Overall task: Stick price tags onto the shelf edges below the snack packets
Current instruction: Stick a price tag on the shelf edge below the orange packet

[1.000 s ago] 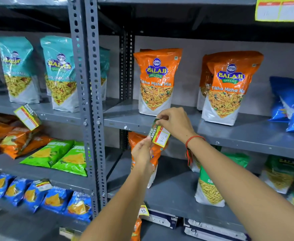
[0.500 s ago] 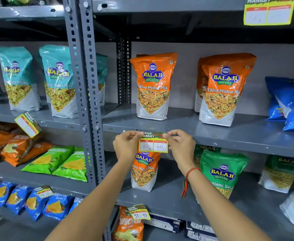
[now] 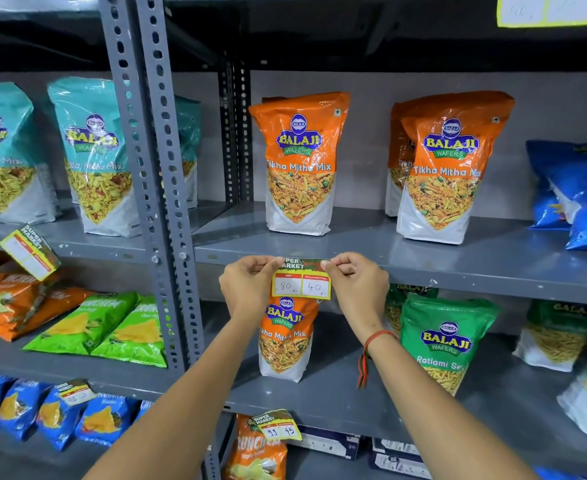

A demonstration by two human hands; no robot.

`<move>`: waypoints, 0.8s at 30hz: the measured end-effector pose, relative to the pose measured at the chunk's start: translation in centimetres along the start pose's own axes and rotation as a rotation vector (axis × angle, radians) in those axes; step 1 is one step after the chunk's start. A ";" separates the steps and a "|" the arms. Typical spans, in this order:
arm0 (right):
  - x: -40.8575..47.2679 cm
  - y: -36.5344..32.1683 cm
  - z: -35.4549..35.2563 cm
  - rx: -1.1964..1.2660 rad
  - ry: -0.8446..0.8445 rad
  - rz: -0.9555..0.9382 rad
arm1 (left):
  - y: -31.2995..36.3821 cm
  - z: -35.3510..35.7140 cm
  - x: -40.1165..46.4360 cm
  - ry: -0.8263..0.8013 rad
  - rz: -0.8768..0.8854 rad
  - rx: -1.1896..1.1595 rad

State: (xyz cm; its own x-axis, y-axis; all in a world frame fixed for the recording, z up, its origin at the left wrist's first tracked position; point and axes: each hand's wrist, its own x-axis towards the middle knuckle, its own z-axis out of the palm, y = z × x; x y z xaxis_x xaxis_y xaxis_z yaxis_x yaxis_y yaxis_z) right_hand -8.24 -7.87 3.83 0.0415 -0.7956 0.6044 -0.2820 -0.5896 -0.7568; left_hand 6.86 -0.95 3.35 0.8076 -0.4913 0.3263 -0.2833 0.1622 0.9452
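Left hand [image 3: 248, 289] pinches the left end of the price tag [image 3: 301, 280], thumb and forefinger narrow on its upper corner. Tag sits between both hands, top strip against the shelf edge [image 3: 458, 277], directly below the orange Tikha Mitha packet [image 3: 299, 164]; lower part with 80 and 40 hangs below the lip, in front of a second orange packet [image 3: 287, 337] one shelf down. Right hand [image 3: 358, 289] pinches the right end the same way, fingers narrow on the top corner; red thread on that wrist.

Doing it well, as a judgement: keep the tag level, top strip flat along the edge, centred under the packet above, then press thumbs outward from the middle so it bonds with no tilt. The crooked tag [image 3: 30, 251] far left of the left hand shows the risk.

Counts, left to right: teal packets, three visible, one partly behind the upright. Orange Tikha Mitha packets on the shelf above the hands: one, plus a pair to the right, one behind the other. Tags in view: five besides the held one. Hands: two.
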 end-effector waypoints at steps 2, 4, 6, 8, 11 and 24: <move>0.1 0.0 -0.1 -0.053 0.009 -0.038 | -0.1 -0.1 0.3 -0.013 0.036 0.033; 0.3 0.1 -0.2 -0.102 0.024 -0.052 | -0.2 -0.3 0.6 0.005 0.055 0.090; 0.4 0.2 -0.6 -0.143 0.037 -0.052 | -0.3 -0.6 0.9 0.057 0.067 0.153; 0.4 0.4 -0.9 -0.160 0.044 -0.058 | -0.6 -0.8 1.0 0.083 0.081 0.172; 0.0 1.2 -1.3 -0.130 0.070 -0.059 | -1.4 -1.2 0.8 0.127 0.062 0.103; -10.8 12.7 1.6 -0.253 -0.542 0.075 | -17.8 -4.4 -5.6 0.135 -0.382 0.181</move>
State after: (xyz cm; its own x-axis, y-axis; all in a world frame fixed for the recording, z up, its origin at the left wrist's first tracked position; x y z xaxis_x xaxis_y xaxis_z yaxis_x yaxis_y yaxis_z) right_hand -10.72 -7.04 -12.70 0.4766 -0.8306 0.2881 -0.5199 -0.5305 -0.6695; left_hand 9.65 2.65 -15.24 0.9289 -0.3686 -0.0364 -0.0279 -0.1677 0.9854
